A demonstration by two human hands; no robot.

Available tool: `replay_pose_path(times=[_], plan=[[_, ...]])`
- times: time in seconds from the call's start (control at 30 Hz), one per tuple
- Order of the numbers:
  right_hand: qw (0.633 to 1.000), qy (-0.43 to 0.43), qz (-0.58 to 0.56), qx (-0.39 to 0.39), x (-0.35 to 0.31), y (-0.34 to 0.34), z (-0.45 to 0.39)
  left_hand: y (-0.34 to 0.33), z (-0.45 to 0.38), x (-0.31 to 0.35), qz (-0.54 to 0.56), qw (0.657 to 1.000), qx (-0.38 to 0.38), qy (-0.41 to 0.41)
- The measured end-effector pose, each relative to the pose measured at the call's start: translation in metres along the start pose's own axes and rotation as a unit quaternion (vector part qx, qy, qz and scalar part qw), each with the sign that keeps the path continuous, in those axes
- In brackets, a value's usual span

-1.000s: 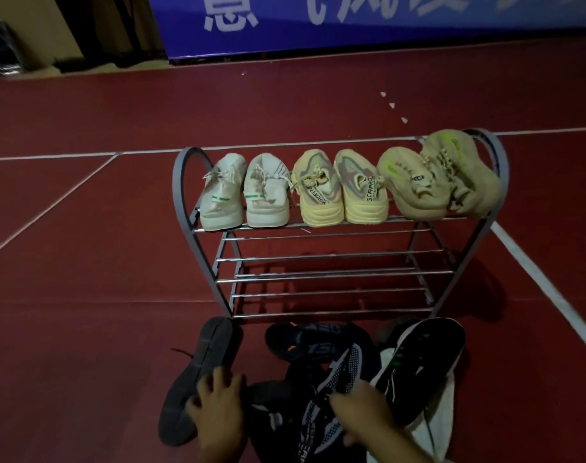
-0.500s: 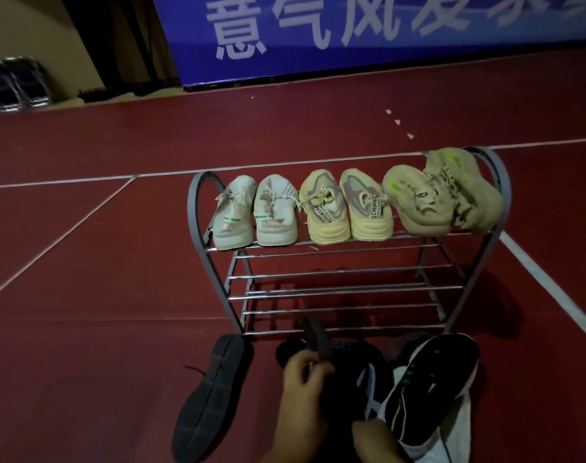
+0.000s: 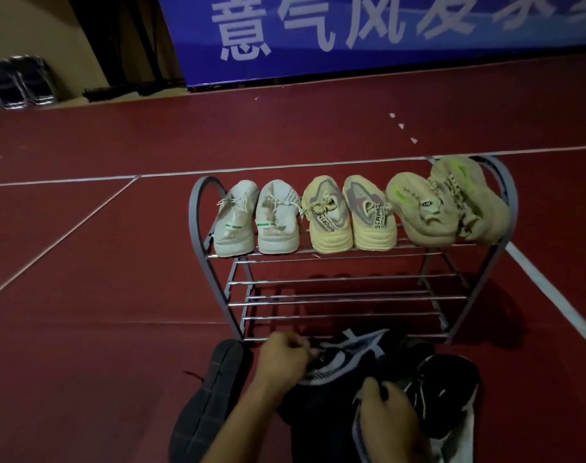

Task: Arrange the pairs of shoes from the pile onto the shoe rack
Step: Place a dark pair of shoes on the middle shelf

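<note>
Gripping dark sneakers [image 3: 348, 355], both hands: L [image 3: 283, 360], R [image 3: 387, 412] curled.

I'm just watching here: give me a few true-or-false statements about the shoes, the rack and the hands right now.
1. Six light-coloured shoes sit on the top shelf of the shoe rack. True.
2. The lower shelves hold black shoes. False: they hold no shoes.
3. The left hand grips a dark shoe with white markings. True.
4. The dark shoes are piled behind the rack. False: the pile lies in front of it, near the person.
5. A black shoe left of the hands lies sole-up. True.
</note>
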State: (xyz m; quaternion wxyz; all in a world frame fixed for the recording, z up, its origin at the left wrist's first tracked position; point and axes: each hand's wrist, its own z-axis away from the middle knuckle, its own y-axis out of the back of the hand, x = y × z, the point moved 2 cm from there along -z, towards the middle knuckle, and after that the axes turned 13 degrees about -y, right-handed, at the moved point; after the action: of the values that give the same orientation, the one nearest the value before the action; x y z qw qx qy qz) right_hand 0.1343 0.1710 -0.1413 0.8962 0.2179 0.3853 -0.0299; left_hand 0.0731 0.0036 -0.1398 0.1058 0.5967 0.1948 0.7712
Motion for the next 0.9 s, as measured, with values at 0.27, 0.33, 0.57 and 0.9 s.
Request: replay_pose_path(times=[0.27,0.33,0.57,0.9], plan=[[0.985,0.133,-0.068,0.090,-0.058,0.016,-0.022,0.049,-0.045,0.017,0.018,0.974,0.225,-0.031],[0.982,0.161,-0.074,0.068,-0.069,0.005,-0.033,0.050,-0.057,0.024,0.049,0.968,0.245,-0.020],[0.950,0.274,0.113,-0.093,-0.099,-0.055,-0.088,0.043,-0.081,-0.002,0.192,0.964,0.185,0.022],[0.994,0.094,-0.038,-0.031,-0.064,-0.082,-0.089,0.006,-0.068,-0.041,0.222,0.961,0.130,0.104]])
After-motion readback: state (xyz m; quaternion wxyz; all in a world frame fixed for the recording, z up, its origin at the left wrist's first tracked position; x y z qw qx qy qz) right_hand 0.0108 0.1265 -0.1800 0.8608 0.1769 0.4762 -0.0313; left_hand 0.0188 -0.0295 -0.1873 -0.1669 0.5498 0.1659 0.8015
